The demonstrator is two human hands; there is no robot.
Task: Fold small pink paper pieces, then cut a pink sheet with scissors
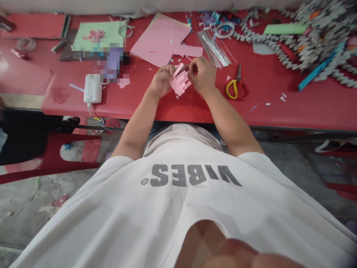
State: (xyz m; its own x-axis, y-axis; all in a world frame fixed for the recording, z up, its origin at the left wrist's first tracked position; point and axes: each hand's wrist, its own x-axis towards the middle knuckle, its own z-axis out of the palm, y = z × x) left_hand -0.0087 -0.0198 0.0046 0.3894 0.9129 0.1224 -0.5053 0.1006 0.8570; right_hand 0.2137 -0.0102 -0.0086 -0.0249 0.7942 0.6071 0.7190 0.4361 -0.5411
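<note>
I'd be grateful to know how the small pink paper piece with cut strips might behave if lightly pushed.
The small pink paper piece with cut strips is probably very light, since it looks small and thin. It would likely flex rather than stay stiff, as slender strips jut from it. Those narrow strips may also crease or tear easily.

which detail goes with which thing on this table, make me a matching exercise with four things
Things:
1. scissors
2. white box
3. cut pink paper
4. flat green sheet

Details:
A. between the left and right hands
B. yellow and red handles
C. small pink scraps lying on it
D. a cable plugged into it

Right pairs: 1-B, 2-D, 3-A, 4-C
</note>
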